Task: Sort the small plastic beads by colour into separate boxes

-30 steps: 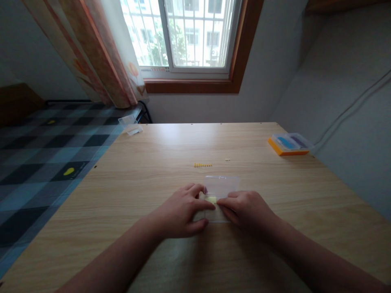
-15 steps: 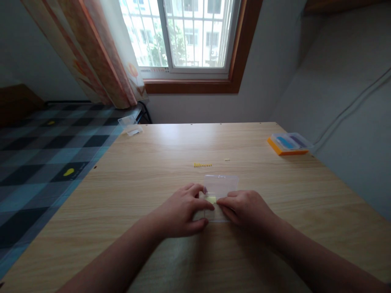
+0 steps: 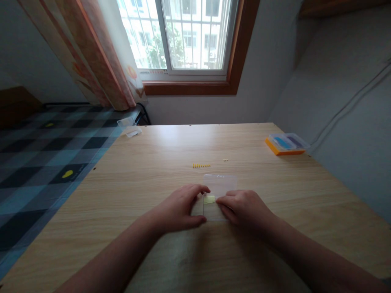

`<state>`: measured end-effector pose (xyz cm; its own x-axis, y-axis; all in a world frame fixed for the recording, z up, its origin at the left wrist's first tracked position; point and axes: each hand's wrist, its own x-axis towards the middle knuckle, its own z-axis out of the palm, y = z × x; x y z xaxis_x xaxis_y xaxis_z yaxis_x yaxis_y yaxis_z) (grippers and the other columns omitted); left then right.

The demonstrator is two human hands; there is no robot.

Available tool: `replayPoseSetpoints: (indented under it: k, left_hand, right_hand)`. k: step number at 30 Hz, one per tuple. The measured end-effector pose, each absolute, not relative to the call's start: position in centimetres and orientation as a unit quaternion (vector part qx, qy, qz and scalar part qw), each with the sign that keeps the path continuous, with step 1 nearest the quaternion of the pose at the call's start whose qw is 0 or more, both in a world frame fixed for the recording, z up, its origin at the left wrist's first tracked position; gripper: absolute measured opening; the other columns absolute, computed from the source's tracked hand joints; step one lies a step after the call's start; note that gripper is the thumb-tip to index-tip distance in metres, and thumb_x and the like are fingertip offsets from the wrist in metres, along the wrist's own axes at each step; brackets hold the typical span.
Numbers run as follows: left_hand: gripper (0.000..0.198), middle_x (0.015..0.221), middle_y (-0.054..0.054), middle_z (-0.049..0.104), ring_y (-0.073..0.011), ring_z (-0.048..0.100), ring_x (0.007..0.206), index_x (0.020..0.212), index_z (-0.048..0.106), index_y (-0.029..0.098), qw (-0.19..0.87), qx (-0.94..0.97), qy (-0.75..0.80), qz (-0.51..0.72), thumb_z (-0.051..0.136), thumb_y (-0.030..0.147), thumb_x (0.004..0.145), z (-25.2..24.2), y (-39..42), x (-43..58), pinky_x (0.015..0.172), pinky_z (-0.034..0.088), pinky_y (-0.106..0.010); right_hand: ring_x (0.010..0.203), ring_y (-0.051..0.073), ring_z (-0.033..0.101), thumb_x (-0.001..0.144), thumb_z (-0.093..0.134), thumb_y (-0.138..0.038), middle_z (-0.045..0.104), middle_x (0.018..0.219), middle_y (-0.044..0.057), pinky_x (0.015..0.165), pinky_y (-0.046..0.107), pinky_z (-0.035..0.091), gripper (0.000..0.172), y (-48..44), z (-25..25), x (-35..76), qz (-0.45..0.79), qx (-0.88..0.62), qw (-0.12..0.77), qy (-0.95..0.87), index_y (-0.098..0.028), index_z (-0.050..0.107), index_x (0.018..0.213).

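A small clear plastic box lies on the table before me, its transparent lid tipped back on the far side. Inside, toward the left, sits a cluster of pale yellow pieces, too small to name. My left hand spans the box's left end, thumb at the near corner and fingertips at the far one. Over the right part of the box, my right hand has its thumb and forefinger pinched together beside the pale pieces. Whatever is between those fingertips is hidden.
A row of tiny yellow pieces and a few pale ones lie beyond the box on the wooden table. At the far left edge stands an open clear case; an orange-based box is at the far right.
My left forefinger has drawn back from over the pale pieces, leaving them more visible, and the left hand now spans the box's end. My right hand is nearly still.
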<state>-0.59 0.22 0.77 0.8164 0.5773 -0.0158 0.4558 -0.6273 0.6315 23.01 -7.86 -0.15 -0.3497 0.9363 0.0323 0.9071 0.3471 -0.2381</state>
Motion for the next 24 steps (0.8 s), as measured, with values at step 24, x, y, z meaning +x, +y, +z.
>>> replayPoseSetpoints:
  k: [24]
  left_hand:
    - [0.015,0.093,-0.008,0.067,-0.0253,0.062,0.082,0.093,0.068,0.02,0.089,0.966,0.239,-0.033,0.054,0.026,0.093,3.6,-2.4,0.5,0.077,0.053,-0.042]
  right_hand:
    - [0.074,0.015,0.065,0.098,0.054,-0.021,0.075,0.089,0.004,0.066,0.028,0.033,0.023,-8.1,0.5,22.8,0.1,-0.562,0.089,-0.816,-0.02,0.074,0.087]
